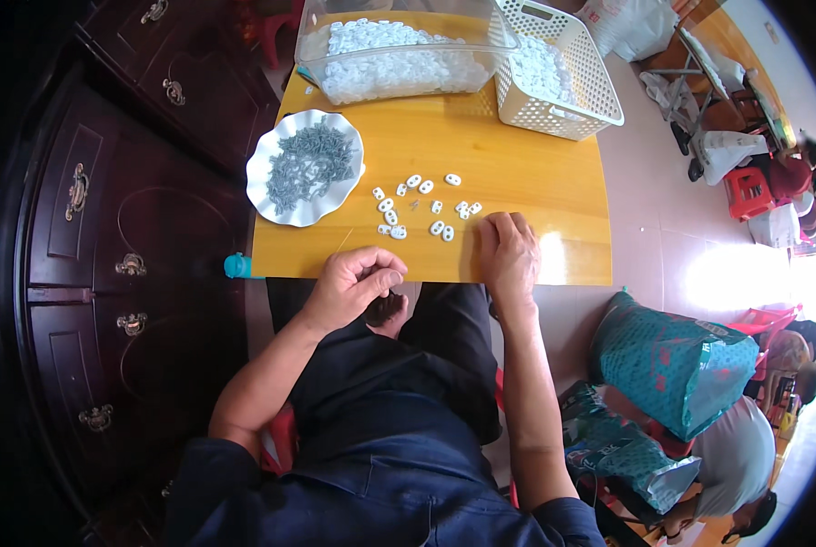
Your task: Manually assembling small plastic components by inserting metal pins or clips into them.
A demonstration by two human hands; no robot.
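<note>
left hand: sitting curled, can't tell if it's pinching anything | right hand: resting on the yellow tabletop, fingertips bunched, grip hidden | white two-hole plastic pieces: lying ahead, between hands | imo a sideways right-hand brush could be scattering them

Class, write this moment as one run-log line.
left hand: curled, table edge, grip unclear; right hand: beside white pieces, grip unclear; table: white pieces loose; plate: grey pieces

A wooden table carries a clear plastic bin at twelve o'clock, a perforated white basket between one and two, a scalloped plate at nine and two-holed white pieces centrally.
</note>
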